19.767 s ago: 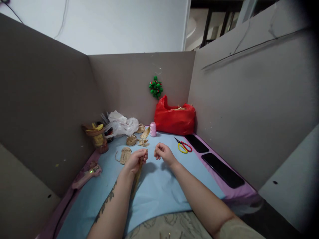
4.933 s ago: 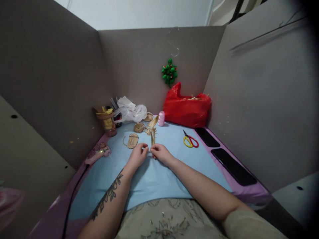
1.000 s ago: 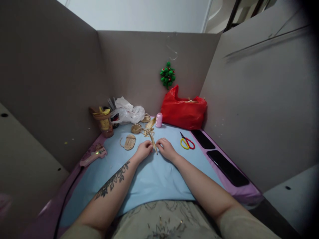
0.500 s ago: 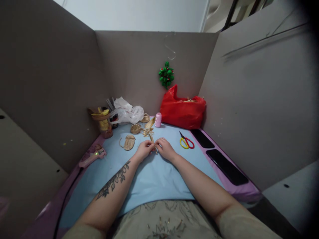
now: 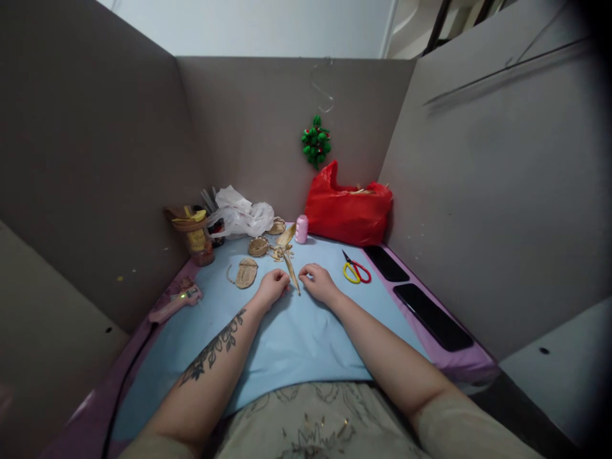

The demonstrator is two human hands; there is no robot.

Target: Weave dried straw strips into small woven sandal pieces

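Observation:
A narrow dried husk strip (image 5: 292,273) lies between my hands on the blue cloth, its tip pointing towards me. My left hand (image 5: 273,288) is just left of it, fingers curled closed. To its right, my right hand (image 5: 318,283) has thumb and forefinger brought together in a pinch. Whatever either hand holds is too small or hidden to make out. Beyond the strip are a small heap of husk scraps (image 5: 281,253) and a broad husk leaf (image 5: 287,236). A flat oval woven piece (image 5: 246,273) with a loose cord lies left of my left hand.
Scissors (image 5: 356,268) lie right of my right hand, near two black phones (image 5: 433,317). At the back stand a pink thread spool (image 5: 301,229), a red bag (image 5: 351,213) and a small woven basket (image 5: 258,247). A pink glue gun (image 5: 176,303) rests at left.
My hands were together over the husk strip; they have moved apart to either side. The strip now shows between them. The view has shifted slightly.

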